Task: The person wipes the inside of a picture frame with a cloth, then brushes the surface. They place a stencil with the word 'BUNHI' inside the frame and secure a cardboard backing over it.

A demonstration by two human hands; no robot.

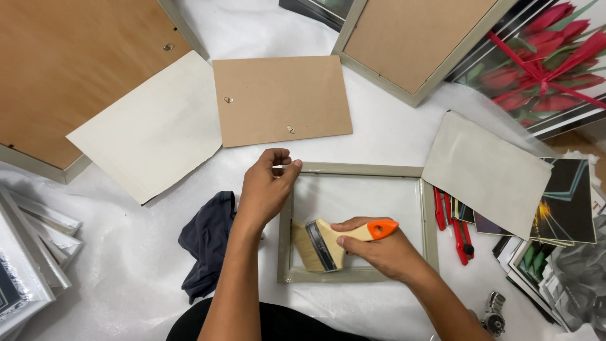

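A small pale grey-green picture frame lies flat on the white sheet in front of me, glass in it. My left hand grips its top left corner with thumb and fingers. My right hand holds a flat paintbrush with a wooden handle and orange tip. Its bristles rest on the glass near the frame's lower left.
A brown backing board and a cream sheet lie above the frame. A dark cloth sits to the left, red cutters and a stack of prints to the right. Larger frames ring the area.
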